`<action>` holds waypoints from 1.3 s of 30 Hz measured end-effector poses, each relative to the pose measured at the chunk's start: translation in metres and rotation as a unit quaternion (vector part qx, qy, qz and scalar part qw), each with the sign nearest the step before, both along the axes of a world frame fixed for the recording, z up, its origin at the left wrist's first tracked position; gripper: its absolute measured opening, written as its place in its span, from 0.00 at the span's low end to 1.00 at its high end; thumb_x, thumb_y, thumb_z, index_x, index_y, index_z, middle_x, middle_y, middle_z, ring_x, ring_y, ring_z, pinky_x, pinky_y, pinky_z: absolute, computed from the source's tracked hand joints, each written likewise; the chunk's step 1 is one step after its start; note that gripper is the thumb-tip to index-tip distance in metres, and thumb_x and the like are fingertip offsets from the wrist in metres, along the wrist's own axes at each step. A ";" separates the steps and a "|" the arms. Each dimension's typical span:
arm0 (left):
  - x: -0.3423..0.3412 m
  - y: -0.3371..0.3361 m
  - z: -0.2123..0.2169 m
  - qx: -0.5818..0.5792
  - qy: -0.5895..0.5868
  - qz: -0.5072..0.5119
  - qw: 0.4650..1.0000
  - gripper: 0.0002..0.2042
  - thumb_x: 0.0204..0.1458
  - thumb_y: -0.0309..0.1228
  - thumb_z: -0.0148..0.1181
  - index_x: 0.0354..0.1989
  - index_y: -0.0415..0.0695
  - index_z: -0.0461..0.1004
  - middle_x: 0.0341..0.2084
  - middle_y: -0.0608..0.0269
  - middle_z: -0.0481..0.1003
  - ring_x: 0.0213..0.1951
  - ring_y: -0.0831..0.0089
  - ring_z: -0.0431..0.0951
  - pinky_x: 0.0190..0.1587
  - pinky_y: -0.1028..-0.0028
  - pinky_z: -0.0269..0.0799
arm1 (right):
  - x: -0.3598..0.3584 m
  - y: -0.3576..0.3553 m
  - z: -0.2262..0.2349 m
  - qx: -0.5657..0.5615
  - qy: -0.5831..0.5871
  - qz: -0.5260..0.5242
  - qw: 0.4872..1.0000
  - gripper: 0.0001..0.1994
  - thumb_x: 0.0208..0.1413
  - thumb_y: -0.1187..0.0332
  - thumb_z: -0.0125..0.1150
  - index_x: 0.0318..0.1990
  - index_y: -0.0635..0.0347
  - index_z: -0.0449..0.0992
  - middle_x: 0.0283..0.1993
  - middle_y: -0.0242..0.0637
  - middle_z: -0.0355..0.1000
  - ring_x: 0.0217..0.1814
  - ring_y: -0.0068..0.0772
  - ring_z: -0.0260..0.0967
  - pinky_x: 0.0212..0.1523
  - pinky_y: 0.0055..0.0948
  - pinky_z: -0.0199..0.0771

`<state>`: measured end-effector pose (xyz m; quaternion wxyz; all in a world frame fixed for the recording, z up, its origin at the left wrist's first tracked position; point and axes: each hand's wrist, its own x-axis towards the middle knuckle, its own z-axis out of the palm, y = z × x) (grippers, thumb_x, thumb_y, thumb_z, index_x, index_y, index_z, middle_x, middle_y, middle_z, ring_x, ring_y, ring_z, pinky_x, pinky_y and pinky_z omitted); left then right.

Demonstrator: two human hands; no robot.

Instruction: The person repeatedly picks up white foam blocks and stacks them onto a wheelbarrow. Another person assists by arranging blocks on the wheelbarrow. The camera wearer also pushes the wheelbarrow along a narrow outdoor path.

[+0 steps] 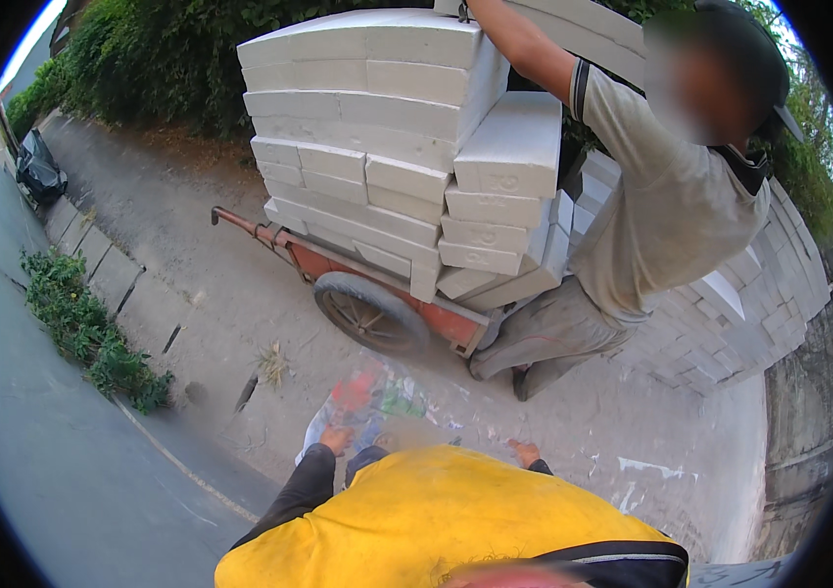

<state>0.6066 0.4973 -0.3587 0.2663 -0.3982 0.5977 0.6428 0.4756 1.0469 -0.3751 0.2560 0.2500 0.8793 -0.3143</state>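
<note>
My left hand is closed at the edge of a thin see-through plastic sheet with red, green and blue print. The sheet spreads out in front of my yellow shirt, its outline blurred against the pale ground. Off to the right, my right hand shows a finger stretched out, with nothing visible in it; part of it is hidden by my body. Ahead of both hands stands a red cart with a spoked wheel. White blocks are piled high on it.
At the cart's right a person in a grey shirt and cap reaches up to the top blocks. Behind them stands a larger block stack beside a concrete wall. Green weeds and a slotted kerb lie left; a black bag sits farther back.
</note>
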 end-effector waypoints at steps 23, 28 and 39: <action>-0.001 0.003 -0.015 -0.002 -0.006 0.002 1.000 0.25 0.57 0.46 0.61 0.61 0.48 0.73 0.43 0.59 0.80 0.44 0.63 0.80 0.40 0.57 0.76 | -0.004 -0.014 0.026 0.012 0.012 0.017 1.000 0.32 0.55 0.43 0.65 0.46 0.72 0.81 0.42 0.50 0.82 0.47 0.49 0.79 0.50 0.40 0.75; 0.004 0.001 -0.009 -0.001 -0.006 -0.022 1.000 0.25 0.58 0.47 0.59 0.60 0.48 0.74 0.49 0.58 0.79 0.50 0.61 0.79 0.49 0.52 0.74 | 0.003 -0.017 -0.001 0.018 0.084 0.111 0.990 0.34 0.55 0.41 0.64 0.47 0.72 0.81 0.45 0.52 0.81 0.50 0.54 0.77 0.54 0.40 0.74; -0.001 -0.023 -0.022 0.003 -0.001 -0.032 0.999 0.27 0.60 0.49 0.59 0.61 0.45 0.72 0.52 0.56 0.79 0.55 0.58 0.78 0.54 0.47 0.73 | 0.021 -0.060 0.063 -0.008 -0.029 0.051 0.998 0.42 0.52 0.38 0.66 0.56 0.76 0.75 0.59 0.64 0.74 0.64 0.59 0.71 0.61 0.42 0.72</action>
